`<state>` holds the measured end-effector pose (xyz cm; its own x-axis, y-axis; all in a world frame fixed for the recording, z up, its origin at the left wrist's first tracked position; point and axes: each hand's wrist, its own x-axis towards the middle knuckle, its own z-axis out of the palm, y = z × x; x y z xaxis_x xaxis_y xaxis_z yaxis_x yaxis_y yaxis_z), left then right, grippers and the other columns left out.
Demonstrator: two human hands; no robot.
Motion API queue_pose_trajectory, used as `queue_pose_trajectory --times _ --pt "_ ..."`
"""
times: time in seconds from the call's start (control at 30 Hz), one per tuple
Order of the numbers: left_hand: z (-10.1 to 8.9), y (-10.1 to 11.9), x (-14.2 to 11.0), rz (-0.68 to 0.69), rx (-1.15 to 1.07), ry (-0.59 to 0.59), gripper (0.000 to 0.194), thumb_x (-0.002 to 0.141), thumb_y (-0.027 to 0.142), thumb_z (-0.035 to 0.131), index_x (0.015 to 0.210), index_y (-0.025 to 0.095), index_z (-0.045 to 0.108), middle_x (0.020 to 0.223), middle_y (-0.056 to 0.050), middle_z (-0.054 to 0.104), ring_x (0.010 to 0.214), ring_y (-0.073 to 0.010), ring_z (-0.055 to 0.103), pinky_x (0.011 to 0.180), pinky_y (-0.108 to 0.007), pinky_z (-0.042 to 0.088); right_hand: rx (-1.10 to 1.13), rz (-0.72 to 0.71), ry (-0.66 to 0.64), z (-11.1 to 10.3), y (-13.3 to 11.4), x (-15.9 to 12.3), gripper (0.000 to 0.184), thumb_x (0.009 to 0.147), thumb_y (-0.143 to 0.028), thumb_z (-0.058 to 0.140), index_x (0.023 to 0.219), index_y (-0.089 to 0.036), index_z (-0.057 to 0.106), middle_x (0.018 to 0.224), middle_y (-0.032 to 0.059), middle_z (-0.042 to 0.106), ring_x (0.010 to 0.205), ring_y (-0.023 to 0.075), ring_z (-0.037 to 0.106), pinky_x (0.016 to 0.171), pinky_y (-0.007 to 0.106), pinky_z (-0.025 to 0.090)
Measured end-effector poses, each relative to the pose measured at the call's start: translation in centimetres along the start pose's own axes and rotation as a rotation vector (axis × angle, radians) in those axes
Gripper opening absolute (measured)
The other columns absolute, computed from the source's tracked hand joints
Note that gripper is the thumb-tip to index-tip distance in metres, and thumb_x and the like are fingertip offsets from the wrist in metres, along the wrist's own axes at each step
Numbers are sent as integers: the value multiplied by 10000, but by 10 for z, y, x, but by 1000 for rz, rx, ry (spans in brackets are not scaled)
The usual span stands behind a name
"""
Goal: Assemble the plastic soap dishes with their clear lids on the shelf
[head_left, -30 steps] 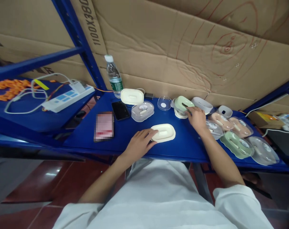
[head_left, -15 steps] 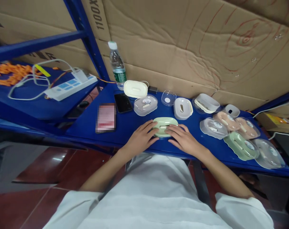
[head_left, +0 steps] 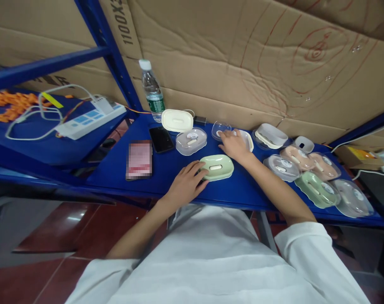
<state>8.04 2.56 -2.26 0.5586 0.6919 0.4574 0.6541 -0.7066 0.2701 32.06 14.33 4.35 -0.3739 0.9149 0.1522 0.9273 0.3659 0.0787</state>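
A light green soap dish (head_left: 217,168) with a pale strip in its middle lies on the blue table in front of me. My left hand (head_left: 187,181) holds its left end, fingers curved over the rim and thumb at the near side. Further back, my right hand (head_left: 233,145) reaches with its fingers apart to a small clear lid (head_left: 221,130) bearing a round white label; fingertips are at the lid's near edge. Partly hidden behind that hand is a grey-white dish (head_left: 249,141). A covered grey soap dish (head_left: 191,141) sits to the left of the lid.
Covered dishes in grey, pink and green (head_left: 317,190) crowd the right side. A cream tray (head_left: 177,120), a water bottle (head_left: 152,95), a black phone (head_left: 161,139) and a blurred-screen device (head_left: 139,159) stand at left. A power strip (head_left: 90,122) lies on the neighbouring shelf.
My right hand has left the green soap dish and moved up and back to the clear lid. My left hand has stayed at the green dish's left end.
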Motion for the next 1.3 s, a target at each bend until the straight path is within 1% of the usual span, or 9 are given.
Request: queue_pose_trajectory --times 0.17,0.27,0.37,0.47,0.57,0.8,0.93,1.1,1.3 --pt "-3 3 -1 -3 -18 7 214 1045 287 636 1235 214 701 1509 -137 633 1438 -341 587 1181 -522 547 174 -38 89 -11 2 5 221 1066 -174 504 1082 -150 723 1261 182 768 1338 326 664 1276 555 318" --pt "-4 4 -2 -12 -31 37 186 982 269 701 1159 211 701 1557 -148 587 1394 -348 614 1141 -524 571 660 -135 253 -22 4 -42 205 1096 -408 559 1099 -227 655 1373 144 724 1478 300 565 1255 525 404" --pt "-3 2 -5 -31 -86 181 375 938 334 792 1271 218 663 1651 -180 472 1430 -366 591 1126 -533 587 1207 -39 266 -24 -6 -103 286 1057 -562 644 1106 -284 602 1288 80 764 1307 256 698 1155 480 530" --pt "-2 -3 -7 41 -188 415 586 918 384 859 1426 267 590 1707 -184 377 1495 -367 544 1120 -516 604 1674 182 153 -17 -21 -148 345 989 -587 749 1085 -293 595 1031 26 797 1024 237 794 926 416 640" --pt "-3 -6 -9 187 -269 480 499 966 310 818 1417 306 605 1653 -152 478 1491 -325 564 1133 -499 607 1889 280 -43 -8 -26 -159 438 910 -610 830 1132 -274 659 878 5 764 766 207 773 733 354 640" --pt "-6 -6 -5 54 -340 455 380 993 183 754 1355 264 673 1524 -135 606 1336 -258 681 1132 -454 618 1659 302 217 5 -27 -138 525 952 -547 805 1381 -308 619 1141 42 806 920 185 766 849 338 631" --pt "-6 -4 -4 66 -365 343 559 984 196 761 1509 277 590 1565 -156 542 1452 -301 598 1206 -500 561 1479 233 237 8 -30 -144 458 1011 -574 711 1389 -317 666 1562 94 625 1033 213 763 924 407 655" --pt "-7 -2 -6 128 -395 282 796 955 289 825 1654 327 445 1641 -169 454 1521 -338 526 1218 -522 549 1323 81 300 9 -29 -151 463 1035 -554 683 1438 -327 657 1667 116 511 1224 269 734 1044 463 640" --pt "-2 -6 -8 95 -400 247 751 989 370 787 1653 387 436 1675 -139 421 1550 -336 497 1252 -555 508 734 -99 274 14 -31 -153 712 1035 -520 693 1672 -345 428 1817 100 252 1650 345 336 1309 563 402"
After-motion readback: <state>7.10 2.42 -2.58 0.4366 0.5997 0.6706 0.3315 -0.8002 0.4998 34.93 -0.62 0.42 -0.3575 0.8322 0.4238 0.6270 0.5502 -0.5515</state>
